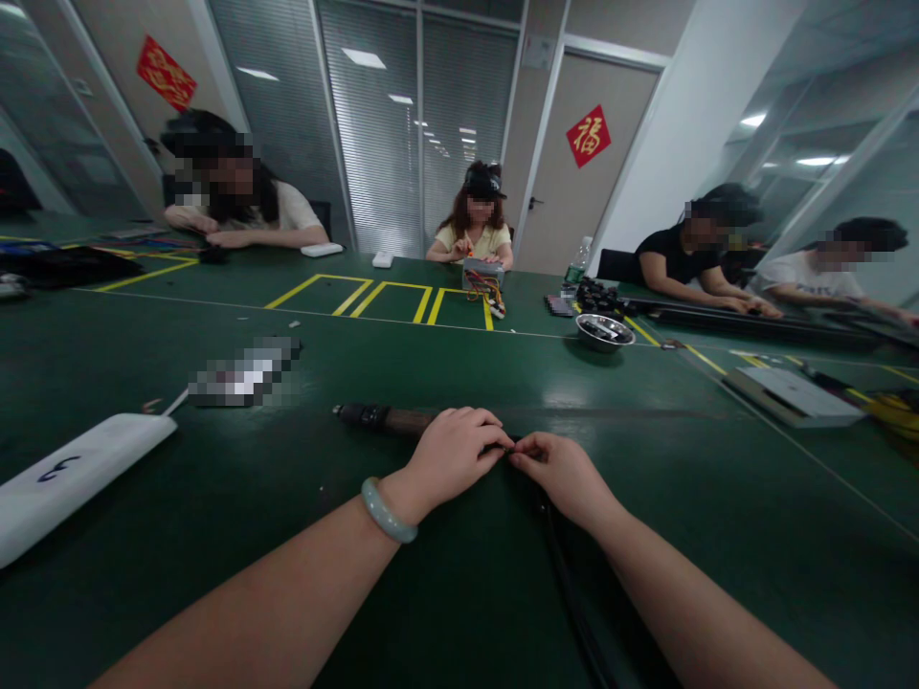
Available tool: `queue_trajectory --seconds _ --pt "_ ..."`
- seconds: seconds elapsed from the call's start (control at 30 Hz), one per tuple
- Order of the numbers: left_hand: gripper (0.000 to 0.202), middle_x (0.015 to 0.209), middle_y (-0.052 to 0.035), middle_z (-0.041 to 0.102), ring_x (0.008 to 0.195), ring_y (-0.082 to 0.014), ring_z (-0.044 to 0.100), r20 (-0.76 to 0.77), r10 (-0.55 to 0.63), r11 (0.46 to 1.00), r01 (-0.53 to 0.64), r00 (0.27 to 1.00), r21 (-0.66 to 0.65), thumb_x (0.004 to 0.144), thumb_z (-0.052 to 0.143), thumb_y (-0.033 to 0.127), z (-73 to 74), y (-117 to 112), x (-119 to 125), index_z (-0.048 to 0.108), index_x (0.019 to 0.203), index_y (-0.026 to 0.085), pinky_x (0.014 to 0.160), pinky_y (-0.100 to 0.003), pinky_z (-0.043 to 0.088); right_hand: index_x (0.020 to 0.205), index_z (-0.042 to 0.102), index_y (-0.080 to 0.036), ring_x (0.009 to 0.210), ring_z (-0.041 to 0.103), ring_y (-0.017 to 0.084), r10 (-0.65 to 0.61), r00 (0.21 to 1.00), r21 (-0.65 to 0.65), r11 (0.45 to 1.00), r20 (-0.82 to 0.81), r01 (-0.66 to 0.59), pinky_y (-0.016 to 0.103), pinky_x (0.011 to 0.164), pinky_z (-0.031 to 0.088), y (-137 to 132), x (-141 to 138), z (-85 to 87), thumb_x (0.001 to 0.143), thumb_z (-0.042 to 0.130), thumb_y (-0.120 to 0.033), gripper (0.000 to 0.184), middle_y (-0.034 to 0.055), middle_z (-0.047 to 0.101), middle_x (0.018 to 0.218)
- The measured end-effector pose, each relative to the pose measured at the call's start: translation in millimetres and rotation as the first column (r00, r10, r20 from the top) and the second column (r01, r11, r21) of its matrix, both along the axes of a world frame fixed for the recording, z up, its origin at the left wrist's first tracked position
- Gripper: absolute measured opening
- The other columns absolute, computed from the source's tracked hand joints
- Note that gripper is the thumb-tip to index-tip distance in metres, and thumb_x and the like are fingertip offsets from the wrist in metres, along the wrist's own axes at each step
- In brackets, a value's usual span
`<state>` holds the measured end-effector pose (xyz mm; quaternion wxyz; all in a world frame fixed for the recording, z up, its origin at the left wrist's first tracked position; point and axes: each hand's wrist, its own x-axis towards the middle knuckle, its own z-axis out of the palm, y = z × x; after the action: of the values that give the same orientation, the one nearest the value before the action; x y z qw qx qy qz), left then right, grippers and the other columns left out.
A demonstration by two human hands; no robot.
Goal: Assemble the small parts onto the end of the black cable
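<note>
Together, the left hand [454, 452] and right hand [567, 476] pinch a black cable [565, 574], both nearly closed.

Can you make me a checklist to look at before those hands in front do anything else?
1. Left hand by the dark rod-shaped tool: ok, it is at the tool's right-hand end.
2. Right hand close to the left: ok, their fingers nearly meet.
3. What sits between the two hands: cannot tell, it's too small and mostly covered.
4. Black cable joined to the tool: cannot tell, the hands hide that spot.
5. Metal bowl away from both hands: ok, it's farther across the table.
6. Left wrist free of jewellery: not ok, it wears a bracelet.
</note>
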<state>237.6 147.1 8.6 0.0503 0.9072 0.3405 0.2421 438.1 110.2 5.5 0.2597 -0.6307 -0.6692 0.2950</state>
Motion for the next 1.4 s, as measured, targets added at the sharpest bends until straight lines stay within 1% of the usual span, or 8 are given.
queue_trajectory --seconds 0.27,0.4,0.5,0.63,0.77,0.93,1.13,1.4 --pt "0.014 0.109 0.0022 0.061 0.1 -0.0189 0.056 0.018 0.004 1.0 -0.004 1.0 -0.006 0.09 0.058 0.028 1.9 -1.5 0.9 0.067 0.101 0.03 0.088 -0.038 0.043 0.09 0.07 -0.021 0.074 0.064 0.016 0.012 0.999 -0.015 1.0 -0.032 -0.013 0.024 0.064 0.043 -0.9 -1.2 1.6 0.082 0.06 -0.035 0.019 0.0013 0.072 0.085" --pt "0.015 0.104 0.0008 0.063 0.098 -0.0186 0.057 0.035 0.026 1.0 -0.026 0.999 -0.007 0.089 0.06 0.027 2.0 -2.2 2.4 0.063 0.103 0.025 0.087 -0.036 0.043 0.091 0.069 -0.021 0.075 0.064 0.016 0.008 0.999 -0.015 1.0 -0.035 -0.008 0.025 0.066 0.044 -0.2 -1.2 0.1 0.082 0.061 -0.034 0.019 0.0018 0.072 0.087" --pt "0.01 0.101 -0.0006 0.063 0.097 -0.0191 0.057 0.03 0.023 1.0 -0.023 0.999 -0.006 0.089 0.059 0.028 2.5 -2.5 2.3 0.063 0.097 0.023 0.085 -0.036 0.042 0.092 0.07 -0.02 0.072 0.063 0.016 0.001 1.0 -0.018 1.0 -0.017 -0.002 0.025 0.064 0.044 0.1 -1.3 -0.4 0.081 0.061 -0.034 0.019 0.0019 0.072 0.086" --pt "0.006 0.101 0.0006 0.063 0.096 -0.0192 0.057 0.025 0.012 1.0 -0.012 1.0 -0.013 0.088 0.06 0.027 2.5 -1.7 2.0 0.063 0.093 0.024 0.085 -0.036 0.041 0.092 0.07 -0.02 0.073 0.064 0.016 0.004 1.0 -0.018 1.0 -0.026 -0.004 0.024 0.064 0.044 -0.6 -2.1 1.4 0.08 0.062 -0.033 0.019 0.0018 0.072 0.085" --pt "0.006 0.101 0.0 0.063 0.097 -0.0196 0.056 0.032 0.017 1.0 -0.017 0.999 -0.015 0.088 0.061 0.027 0.4 -0.8 2.3 0.063 0.092 0.024 0.086 -0.036 0.041 0.091 0.07 -0.02 0.072 0.064 0.015 0.005 1.0 -0.014 1.0 -0.025 -0.005 0.024 0.064 0.044 -0.8 -2.5 2.1 0.081 0.061 -0.032 0.018 0.0012 0.072 0.084" --pt "0.008 0.104 -0.0006 0.063 0.098 -0.0196 0.057 0.037 0.014 1.0 -0.013 0.999 -0.009 0.088 0.06 0.029 0.0 -1.4 1.9 0.065 0.093 0.024 0.089 -0.037 0.041 0.091 0.07 -0.02 0.072 0.064 0.015 0.006 1.0 -0.006 1.0 -0.01 -0.006 0.024 0.064 0.043 0.0 -1.6 0.5 0.081 0.061 -0.032 0.018 0.0014 0.072 0.085" --pt "0.008 0.108 -0.0003 0.063 0.099 -0.0202 0.057 0.033 0.013 1.0 -0.012 0.999 -0.019 0.088 0.061 0.028 2.3 -2.2 1.3 0.066 0.093 0.025 0.088 -0.039 0.042 0.092 0.07 -0.021 0.071 0.063 0.015 -0.006 1.0 -0.013 1.0 -0.003 0.006 0.024 0.062 0.043 -0.7 -1.6 2.3 0.081 0.061 -0.034 0.019 0.0008 0.072 0.085" --pt "0.01 0.107 0.0003 0.063 0.1 -0.0197 0.057 0.037 0.018 1.0 -0.018 0.999 -0.017 0.087 0.061 0.024 3.0 -2.5 1.9 0.067 0.094 0.025 0.089 -0.039 0.042 0.091 0.069 -0.021 0.073 0.065 0.015 0.002 1.0 -0.015 1.0 -0.013 -0.002 0.024 0.063 0.044 -2.1 -2.2 2.7 0.082 0.061 -0.034 0.018 0.0006 0.072 0.085"
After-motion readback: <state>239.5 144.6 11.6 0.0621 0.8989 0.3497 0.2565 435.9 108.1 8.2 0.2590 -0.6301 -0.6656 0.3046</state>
